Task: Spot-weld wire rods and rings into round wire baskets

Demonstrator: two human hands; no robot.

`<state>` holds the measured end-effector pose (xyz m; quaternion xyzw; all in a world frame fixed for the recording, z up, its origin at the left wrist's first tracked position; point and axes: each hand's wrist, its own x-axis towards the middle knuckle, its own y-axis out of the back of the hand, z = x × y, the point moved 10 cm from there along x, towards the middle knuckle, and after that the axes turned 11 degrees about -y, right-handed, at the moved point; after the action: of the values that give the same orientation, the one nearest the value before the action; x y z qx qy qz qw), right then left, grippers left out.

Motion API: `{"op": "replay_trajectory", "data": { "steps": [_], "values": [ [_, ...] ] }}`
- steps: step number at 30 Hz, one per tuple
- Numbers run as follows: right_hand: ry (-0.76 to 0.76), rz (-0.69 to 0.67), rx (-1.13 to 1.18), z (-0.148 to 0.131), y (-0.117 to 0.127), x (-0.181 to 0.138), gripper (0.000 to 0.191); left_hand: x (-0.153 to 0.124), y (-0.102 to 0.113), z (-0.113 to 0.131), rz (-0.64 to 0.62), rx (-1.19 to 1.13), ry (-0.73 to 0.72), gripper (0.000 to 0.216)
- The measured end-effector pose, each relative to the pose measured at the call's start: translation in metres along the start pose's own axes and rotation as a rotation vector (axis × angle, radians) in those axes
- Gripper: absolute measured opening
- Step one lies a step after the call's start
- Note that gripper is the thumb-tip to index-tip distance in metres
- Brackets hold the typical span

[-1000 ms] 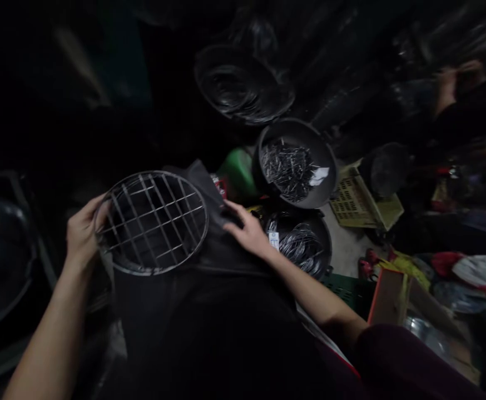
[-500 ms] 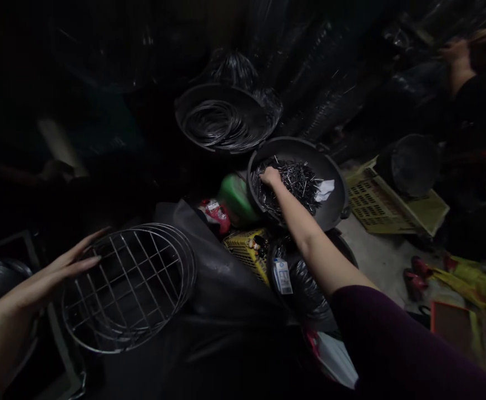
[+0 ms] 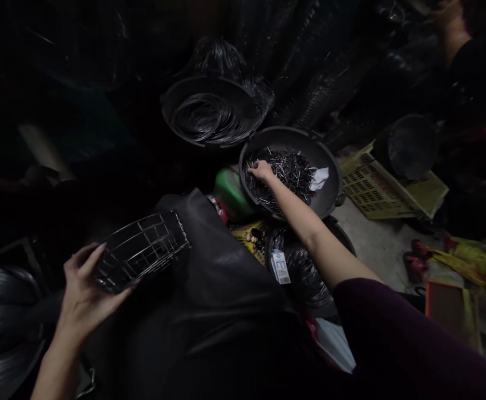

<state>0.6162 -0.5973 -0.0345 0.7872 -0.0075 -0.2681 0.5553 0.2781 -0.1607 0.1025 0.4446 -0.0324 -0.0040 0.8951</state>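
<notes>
The left hand (image 3: 85, 291), thumb and fingers spread about as wide as the near end of the wire cage (image 3: 147, 250), holds it tilted up on its side over the left edge of the black sheet (image 3: 222, 266). The right hand (image 3: 262, 171) is in the pan (image 3: 305, 141) near its left rim, fingers curled and mostly closed among the short metal pieces (image 3: 295, 169); whether it grips any cannot be told. A white scrap (image 3: 319, 179) lies by the pan's right side. Behind the pan's far left edge, a wide basin (image 3: 237, 91) holds coiled wire (image 3: 203, 116). Between the pan and the sheet's far edge sit a green container (image 3: 232, 191) and a red item (image 3: 220, 210), partly hidden. The right forearm crosses the pan's near rim and covers part of a wire-filled tub (image 3: 310, 278) bearing a label (image 3: 279, 266). Right of the pan stand a yellow crate (image 3: 368, 191) and a dark bucket (image 3: 413, 147). Another wire bundle (image 3: 3, 322) sits beyond the left wrist. At top right, a co-worker's hand (image 3: 450, 16) shows dimly.
</notes>
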Motion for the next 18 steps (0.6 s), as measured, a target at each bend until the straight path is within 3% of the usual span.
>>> {"op": "replay_trajectory", "data": {
  "steps": [3,9,13,18],
  "values": [
    [0.042,0.061,0.060,0.012,0.023,-0.010,0.032,0.001,-0.001,0.001,0.218,-0.003,-0.065,0.099],
    [0.080,0.225,0.161,0.048,0.059,-0.038,0.043,0.003,-0.001,-0.001,0.170,-0.013,-0.093,0.102],
    [0.113,0.153,0.044,0.052,0.040,-0.050,0.050,-0.003,0.009,0.001,0.259,0.087,-0.224,0.107],
    [0.199,-0.037,-0.138,0.033,-0.008,-0.062,0.029,-0.007,-0.001,0.000,0.206,0.163,-0.259,0.111]
  ]
}}
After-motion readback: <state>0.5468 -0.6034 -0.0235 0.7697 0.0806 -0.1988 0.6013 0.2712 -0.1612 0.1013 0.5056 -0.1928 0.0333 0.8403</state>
